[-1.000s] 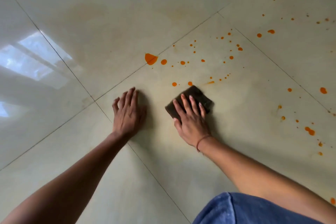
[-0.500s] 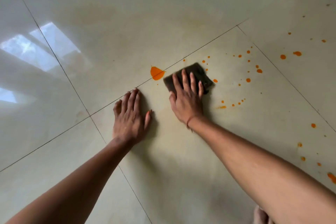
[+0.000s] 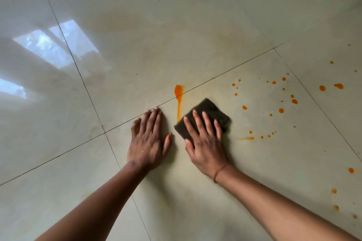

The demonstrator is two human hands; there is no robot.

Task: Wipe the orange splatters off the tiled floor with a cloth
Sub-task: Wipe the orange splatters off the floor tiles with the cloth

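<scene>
Glossy cream tiled floor (image 3: 176, 25), orange splatters (image 3: 282, 110), dark grout lines (image 3: 82, 80).

Glossy cream floor tiles (image 3: 176, 25) spread out under me, thin dark grout lines (image 3: 225, 72) crossing just past my fingertips. Off to the far left of my fingers, a bright window reflection (image 3: 56, 45) shines on the surface.

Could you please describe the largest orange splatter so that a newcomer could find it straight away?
Find the grout line running in front of both hands. The largest orange splatter sits on it, just beyond the gap between the left hand and the dark cloth. Unlike the round dots to its right, it trails a long thin streak toward the person.
</scene>
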